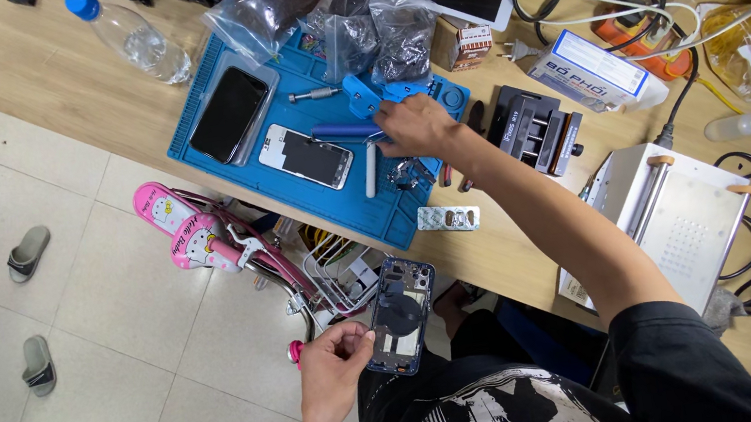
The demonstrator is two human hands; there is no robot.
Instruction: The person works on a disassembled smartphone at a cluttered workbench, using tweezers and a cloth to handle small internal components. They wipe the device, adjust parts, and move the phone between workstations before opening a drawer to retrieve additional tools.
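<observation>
My left hand [330, 364] holds an opened phone housing [400, 315] by its lower edge, off the table above my lap, its inner parts facing up. My right hand [413, 127] reaches out over the blue work mat [285, 121], fingers closing at the end of a purple-handled screwdriver [340, 131] lying there. A white-framed phone screen [305, 156] lies face up just left of that hand. A silver tool [371, 169] lies beside it. A dark phone in a clear tray [230, 114] rests at the mat's left end.
Plastic bags of small parts [370, 30] crowd the mat's far edge. A water bottle [130, 35], a pill blister [447, 218], a black holder [535, 128], a white box [595, 67], a metal machine [681, 222] and cables lie around. A pink child's bicycle [203, 235] stands below the table edge.
</observation>
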